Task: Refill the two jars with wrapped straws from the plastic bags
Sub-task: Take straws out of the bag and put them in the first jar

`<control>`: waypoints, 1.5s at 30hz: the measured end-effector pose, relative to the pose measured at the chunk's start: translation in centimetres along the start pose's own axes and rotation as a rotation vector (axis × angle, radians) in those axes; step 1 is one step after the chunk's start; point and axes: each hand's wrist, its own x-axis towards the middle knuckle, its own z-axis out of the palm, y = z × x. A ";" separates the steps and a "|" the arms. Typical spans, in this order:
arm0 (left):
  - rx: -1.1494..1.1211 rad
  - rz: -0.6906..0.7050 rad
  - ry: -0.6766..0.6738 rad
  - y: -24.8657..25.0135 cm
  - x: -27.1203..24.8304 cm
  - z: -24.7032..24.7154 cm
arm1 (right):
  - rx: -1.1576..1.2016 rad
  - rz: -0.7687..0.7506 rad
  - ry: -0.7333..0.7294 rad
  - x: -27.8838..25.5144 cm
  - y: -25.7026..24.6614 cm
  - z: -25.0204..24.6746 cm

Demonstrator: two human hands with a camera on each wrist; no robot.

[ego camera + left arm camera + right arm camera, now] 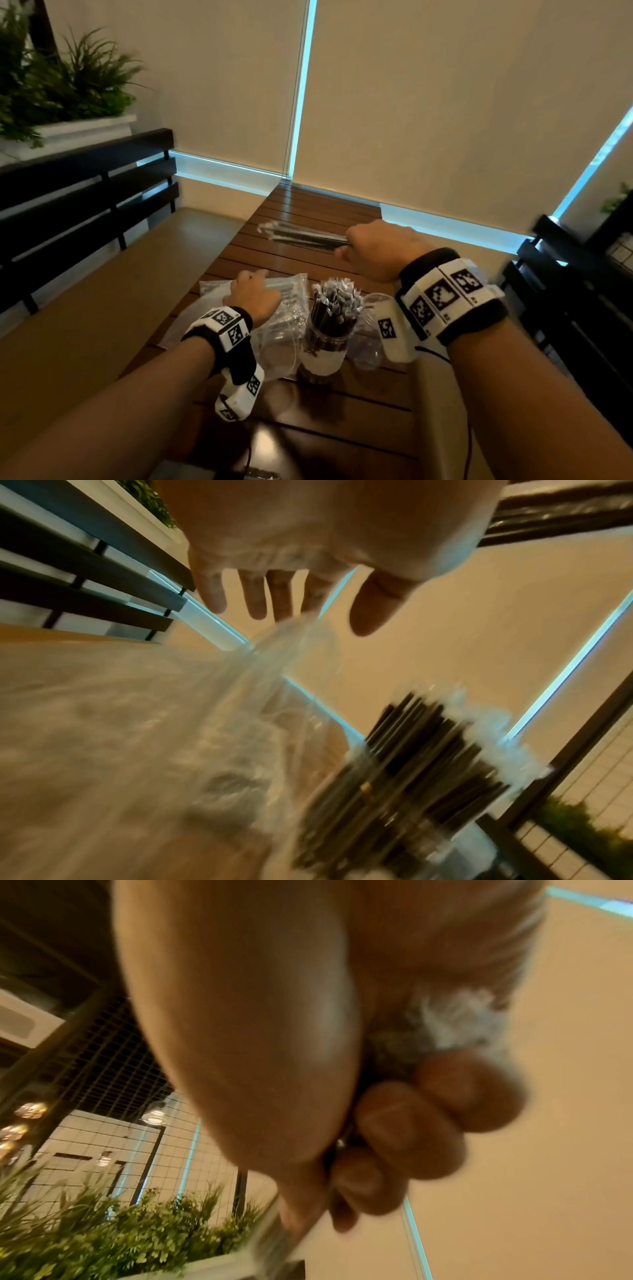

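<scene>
On the slatted wooden table (pixel 318 205) stands a clear jar (pixel 325 329) packed with dark wrapped straws, blurred in the left wrist view (pixel 428 764). A second clear jar (pixel 363 346) sits just right of it, partly hidden behind my right wristband. Clear plastic bags (pixel 284 322) lie left of the jars. My left hand (pixel 253 294) rests on them, its straight fingers (pixel 255 599) touching the bag's film (pixel 294 647). My right hand (pixel 373 250) is raised over the table and grips a bundle of wrapped straws (pixel 301 234) pointing left. Its curled fingers (pixel 407 1131) wrap the bundle's white wrapper ends (pixel 455 1020).
A tan bench (pixel 102 291) with a black slatted back runs along the table's left side. A dark slatted chair (pixel 575 308) stands at the right. Window blinds close off the far end. A white planter with green plants (pixel 68 85) sits behind the bench.
</scene>
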 end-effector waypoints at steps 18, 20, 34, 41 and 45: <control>-0.950 0.229 0.109 7.6 -1.3 -3.7 | 0.255 0.115 0.342 2.9 -1.5 14.2; -0.834 0.286 0.133 7.5 -1.0 -3.1 | 0.356 0.181 0.249 3.1 -0.6 15.4; -0.767 0.366 0.079 8.7 -0.4 2.0 | 0.874 0.114 0.301 4.0 -2.0 19.3; -0.787 0.205 0.022 6.6 0.4 5.1 | 0.881 0.100 0.367 4.2 -1.7 20.3; -0.519 0.319 0.039 5.5 0.1 7.3 | 0.867 0.098 0.421 4.4 -1.6 21.0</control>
